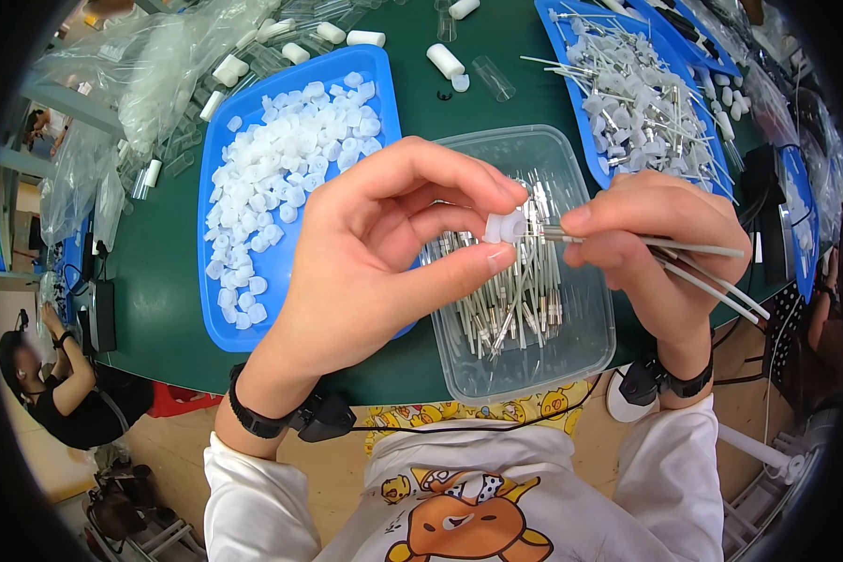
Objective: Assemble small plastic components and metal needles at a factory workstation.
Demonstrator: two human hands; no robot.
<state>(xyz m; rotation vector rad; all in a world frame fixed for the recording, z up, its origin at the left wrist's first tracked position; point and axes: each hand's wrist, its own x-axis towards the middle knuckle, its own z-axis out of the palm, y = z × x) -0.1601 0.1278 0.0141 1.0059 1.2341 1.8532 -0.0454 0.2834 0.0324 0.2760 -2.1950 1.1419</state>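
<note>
Crumpled bag (162, 89), black box (102, 317), possibly electrical.

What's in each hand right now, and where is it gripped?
Left hand: a white plastic cap, pinched around its outer side by thumb and fingers. Right hand: several thin grey rods, at least one pinched near its metal end.

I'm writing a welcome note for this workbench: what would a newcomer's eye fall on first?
Probably the centre first: the left hand pinches a white plastic piece while the right hand holds thin grey rods beside it. Next come the blue tray heaped with white pieces on the left and the clear box of metal-tipped rods beneath.
</note>
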